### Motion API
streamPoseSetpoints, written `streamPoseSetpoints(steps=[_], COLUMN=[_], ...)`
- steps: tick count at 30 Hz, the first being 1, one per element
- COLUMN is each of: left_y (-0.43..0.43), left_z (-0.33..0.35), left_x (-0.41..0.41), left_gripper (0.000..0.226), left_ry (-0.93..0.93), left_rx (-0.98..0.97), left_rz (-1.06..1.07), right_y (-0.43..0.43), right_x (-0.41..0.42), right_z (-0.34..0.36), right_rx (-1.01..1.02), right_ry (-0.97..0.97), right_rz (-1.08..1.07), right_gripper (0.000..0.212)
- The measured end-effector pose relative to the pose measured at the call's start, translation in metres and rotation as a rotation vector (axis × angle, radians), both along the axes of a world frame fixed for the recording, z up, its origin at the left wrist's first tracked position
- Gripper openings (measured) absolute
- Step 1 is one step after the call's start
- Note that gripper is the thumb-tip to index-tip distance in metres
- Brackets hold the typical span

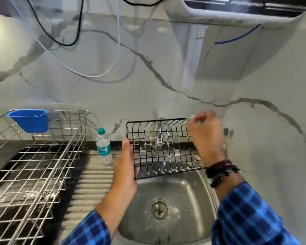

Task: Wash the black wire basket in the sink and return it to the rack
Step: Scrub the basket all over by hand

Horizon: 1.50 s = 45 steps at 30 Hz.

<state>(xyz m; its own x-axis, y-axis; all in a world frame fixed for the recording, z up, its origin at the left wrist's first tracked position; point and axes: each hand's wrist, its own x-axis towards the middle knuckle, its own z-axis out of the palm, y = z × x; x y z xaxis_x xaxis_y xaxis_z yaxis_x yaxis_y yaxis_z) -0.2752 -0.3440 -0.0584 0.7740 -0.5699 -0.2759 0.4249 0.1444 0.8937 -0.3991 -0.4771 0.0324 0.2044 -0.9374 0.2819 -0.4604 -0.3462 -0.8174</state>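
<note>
- While you hold it upright above the sink (191,193), the black wire basket (159,156) touches no surface. Its long side faces you and white suds cling to its lower wires.
- Your left grip (126,165): closed on the basket's left end, thumb lying straight up along the end wires, fingers passing behind them.
- Your right grip (204,133): at the basket's top right corner, fingers curled, pinching a small pale green thing (190,119) against the top rim. It is blurred, so you cannot tell what it is.
- Dark wrist bands (221,171): several, on your right wrist.
- Blue checked sleeves (251,218): on both forearms.
- Sink: steel, directly below the basket. Flecks of foam lie round the drain (159,210).
- Tap (160,137): behind the basket, seen through its wires.
- Steel wire rack (39,165): left of the sink, standing on the dark table (0,151), well apart from the basket.
- Blue plastic cup (30,120): hooked on the rack's far rim.
- Water bottle (103,147): clear plastic with a green cap and green label. It stands upright at the far end of the ribbed drainboard (92,184), between the rack and the basket, near your left grip.
- Wall (166,68): pale with grey veins. Black and white cables (78,32) hang against it at upper left.
</note>
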Motion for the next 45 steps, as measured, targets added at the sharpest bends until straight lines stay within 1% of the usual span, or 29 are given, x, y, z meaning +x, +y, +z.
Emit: streamPoseSetpoints(steps=[1, 2, 4, 5, 6, 7, 8, 9, 12, 13, 14, 16, 17, 18, 20, 23, 25, 27, 30, 32, 34, 36, 37, 38, 39, 40, 41, 43, 45], left_y=[0.001, 0.002, 0.003, 0.002, 0.003, 0.003, 0.002, 0.002, 0.007, 0.010, 0.013, 0.017, 0.018, 0.019, 0.020, 0.015, 0.008, 0.001, -0.003, -0.003, -0.004, -0.007, -0.011, -0.015, -0.018, -0.019, -0.020, -0.016, -0.013], left_z=[-0.001, -0.001, -0.001, -0.003, -0.004, -0.005, -0.008, -0.011, -0.020, -0.018, -0.015, -0.006, -0.003, -0.002, -0.004, -0.009, -0.012, -0.018, -0.021, -0.020, -0.015, -0.007, -0.004, -0.003, -0.003, -0.003, -0.003, -0.004, -0.004], left_x=[0.002, 0.003, 0.003, 0.003, 0.003, 0.001, 0.001, 0.000, 0.004, 0.005, 0.005, 0.004, 0.004, 0.004, 0.004, 0.004, 0.007, 0.013, 0.020, 0.021, 0.021, 0.019, 0.018, 0.017, 0.016, 0.014, 0.013, 0.010, 0.007], left_gripper=[0.083, 0.096, 0.111, 0.109, 0.098, 0.081, 0.069, 0.068, 0.082, 0.080, 0.072, 0.033, 0.020, 0.017, 0.018, 0.020, 0.031, 0.046, 0.064, 0.064, 0.059, 0.059, 0.057, 0.054, 0.051, 0.049, 0.048, 0.049, 0.052], left_ry=[-0.040, -0.094, -0.220, -0.272, -0.326, -0.384, -0.439, -0.468, -0.477, -0.472, -0.490, -0.575, -0.621, -0.649, -0.707, -0.783, -0.906, -1.057, -1.181, -1.206, -1.248, -1.377, -1.471, -1.557, -1.614, -1.634, -1.633, -1.651, -1.701], left_rx=[-0.022, -0.051, -0.113, -0.129, -0.139, -0.142, -0.137, -0.131, -0.161, -0.182, -0.186, -0.174, -0.131, -0.103, -0.087, -0.116, -0.117, -0.070, -0.014, -0.004, 0.024, 0.049, 0.053, 0.060, 0.081, 0.116, 0.156, 0.212, 0.220], left_rz=[0.008, 0.011, -0.006, -0.023, -0.041, -0.051, -0.064, -0.063, -0.023, -0.005, 0.010, 0.021, -0.002, -0.017, -0.015, -0.012, -0.001, 0.014, 0.020, 0.017, 0.005, 0.001, 0.005, 0.004, 0.001, -0.003, -0.004, 0.004, 0.002], right_y=[-0.006, -0.012, -0.020, -0.024, -0.026, -0.023, -0.018, -0.012, 0.002, 0.004, 0.002, -0.012, -0.020, -0.028, -0.032, -0.014, 0.007, 0.020, 0.024, 0.022, 0.020, 0.020, 0.023, 0.026, 0.028, 0.027, 0.022, 0.007, -0.005], right_x=[-0.004, -0.006, -0.005, -0.003, 0.000, 0.003, 0.007, 0.011, 0.021, 0.021, 0.019, 0.009, 0.003, -0.003, -0.007, 0.011, 0.027, 0.039, 0.041, 0.036, 0.030, 0.028, 0.029, 0.032, 0.035, 0.037, 0.036, 0.029, 0.022], right_z=[0.006, 0.013, 0.022, 0.024, 0.024, 0.026, 0.029, 0.032, 0.042, 0.046, 0.048, 0.048, 0.045, 0.041, 0.035, 0.036, 0.042, 0.047, 0.051, 0.047, 0.043, 0.037, 0.033, 0.029, 0.024, 0.020, 0.018, 0.016, 0.012], right_rx=[-0.084, -0.120, -0.099, -0.079, -0.062, -0.061, -0.076, -0.093, -0.132, -0.123, -0.100, -0.063, -0.053, -0.035, 0.014, -0.038, -0.111, -0.186, -0.241, -0.293, -0.376, -0.494, -0.545, -0.574, -0.577, -0.573, -0.562, -0.487, -0.406], right_ry=[0.013, 0.028, 0.166, 0.262, 0.341, 0.396, 0.426, 0.425, 0.373, 0.366, 0.370, 0.427, 0.462, 0.490, 0.514, 0.507, 0.468, 0.413, 0.397, 0.424, 0.398, 0.332, 0.357, 0.439, 0.562, 0.678, 0.752, 0.776, 0.803], right_rz=[-0.036, -0.036, 0.033, 0.087, 0.145, 0.200, 0.260, 0.328, 0.537, 0.589, 0.617, 0.560, 0.486, 0.402, 0.303, 0.324, 0.375, 0.419, 0.507, 0.551, 0.563, 0.595, 0.632, 0.670, 0.687, 0.674, 0.635, 0.525, 0.444], right_gripper=[0.009, 0.010, 0.009, 0.009, 0.009, 0.009, 0.010, 0.011, 0.010, 0.011, 0.011, 0.012, 0.014, 0.016, 0.015, 0.014, 0.015, 0.016, 0.020, 0.016, 0.014, 0.014, 0.014, 0.014, 0.015, 0.015, 0.014, 0.013, 0.012])
